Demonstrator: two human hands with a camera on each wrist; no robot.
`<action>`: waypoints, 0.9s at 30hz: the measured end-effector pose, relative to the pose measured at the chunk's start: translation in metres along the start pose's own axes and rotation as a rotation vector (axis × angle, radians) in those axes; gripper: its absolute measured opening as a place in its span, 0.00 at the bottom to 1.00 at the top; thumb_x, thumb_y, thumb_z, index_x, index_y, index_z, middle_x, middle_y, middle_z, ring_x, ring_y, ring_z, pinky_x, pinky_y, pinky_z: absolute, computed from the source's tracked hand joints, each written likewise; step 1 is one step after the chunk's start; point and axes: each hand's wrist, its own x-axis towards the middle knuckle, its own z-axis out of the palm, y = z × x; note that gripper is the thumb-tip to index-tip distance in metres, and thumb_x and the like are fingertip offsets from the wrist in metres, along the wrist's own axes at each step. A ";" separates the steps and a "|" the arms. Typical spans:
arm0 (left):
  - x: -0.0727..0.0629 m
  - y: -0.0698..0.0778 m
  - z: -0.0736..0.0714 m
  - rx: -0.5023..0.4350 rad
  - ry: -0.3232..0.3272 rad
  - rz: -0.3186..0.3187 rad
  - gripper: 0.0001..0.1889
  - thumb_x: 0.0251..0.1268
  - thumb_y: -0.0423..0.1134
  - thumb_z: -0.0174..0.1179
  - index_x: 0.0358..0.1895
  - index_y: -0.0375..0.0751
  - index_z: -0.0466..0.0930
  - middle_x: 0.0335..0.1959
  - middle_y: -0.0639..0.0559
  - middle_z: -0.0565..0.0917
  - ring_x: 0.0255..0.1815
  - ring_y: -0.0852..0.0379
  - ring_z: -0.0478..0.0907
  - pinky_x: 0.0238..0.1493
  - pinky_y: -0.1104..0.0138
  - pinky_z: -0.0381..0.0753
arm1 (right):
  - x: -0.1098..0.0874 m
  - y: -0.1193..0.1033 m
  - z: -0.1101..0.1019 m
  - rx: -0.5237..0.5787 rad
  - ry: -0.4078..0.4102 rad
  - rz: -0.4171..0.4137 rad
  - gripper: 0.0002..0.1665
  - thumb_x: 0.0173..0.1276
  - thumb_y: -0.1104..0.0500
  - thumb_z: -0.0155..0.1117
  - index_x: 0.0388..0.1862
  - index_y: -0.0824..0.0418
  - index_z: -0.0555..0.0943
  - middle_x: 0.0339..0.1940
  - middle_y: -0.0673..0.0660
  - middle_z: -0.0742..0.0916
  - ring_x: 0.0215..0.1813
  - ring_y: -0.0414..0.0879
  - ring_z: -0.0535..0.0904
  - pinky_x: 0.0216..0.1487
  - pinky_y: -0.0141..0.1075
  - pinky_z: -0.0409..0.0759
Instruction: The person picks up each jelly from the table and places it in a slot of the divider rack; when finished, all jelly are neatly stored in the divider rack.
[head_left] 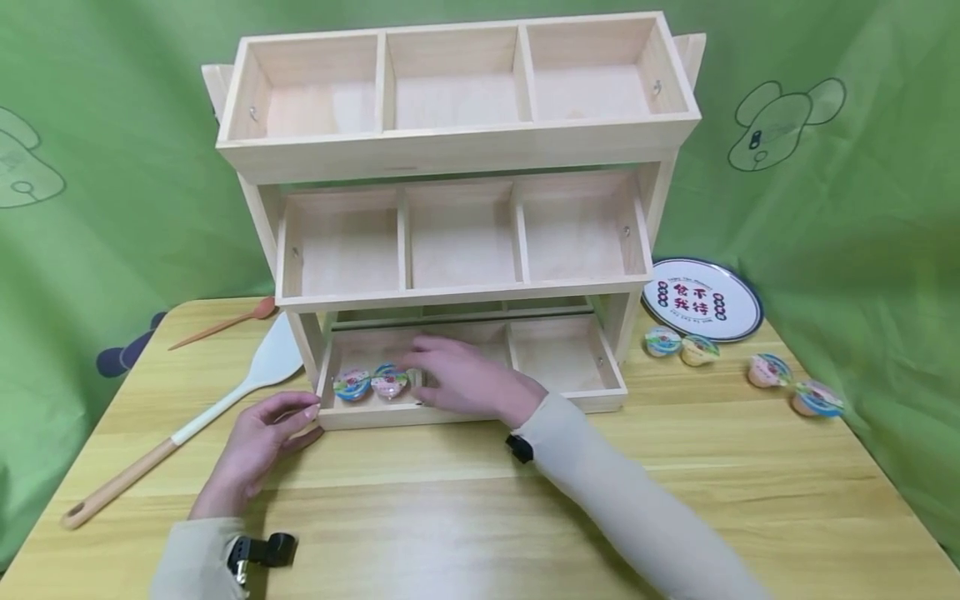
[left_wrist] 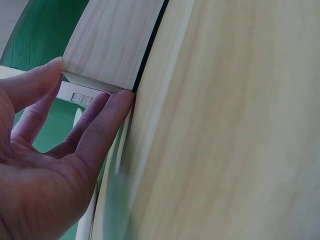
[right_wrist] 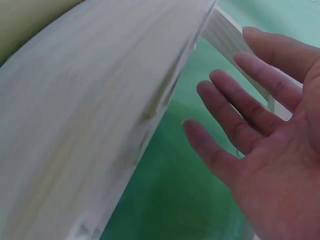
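Two small jelly cups with printed lids, a blue-rimmed one [head_left: 352, 384] and a pinkish one [head_left: 390, 381], sit in the left compartment of the wooden rack's bottom tray [head_left: 472, 414]. My left hand [head_left: 258, 442] holds that tray's front left corner, its digits spanning the end of the front board [left_wrist: 112, 42] in the left wrist view. Just right of the cups, my right hand [head_left: 468, 377] hovers over the tray's divider and middle compartment. In the right wrist view its fingers [right_wrist: 240, 112] are spread, with nothing between them.
Several jelly cups [head_left: 768, 371] stand on the table's right side, by an oval plate [head_left: 701, 321] with red lettering. At left lie a white spatula [head_left: 251, 375] and a reddish-brown spoon [head_left: 225, 325]. The rack's middle tray [head_left: 465, 292] overhangs the bottom one.
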 end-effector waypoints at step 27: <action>0.000 -0.002 -0.002 0.004 0.002 0.003 0.14 0.67 0.28 0.61 0.53 0.24 0.77 0.54 0.41 0.72 0.52 0.54 0.79 0.58 0.57 0.81 | -0.103 0.038 -0.027 0.029 0.132 0.124 0.20 0.67 0.58 0.68 0.58 0.56 0.80 0.59 0.52 0.79 0.60 0.50 0.75 0.64 0.47 0.78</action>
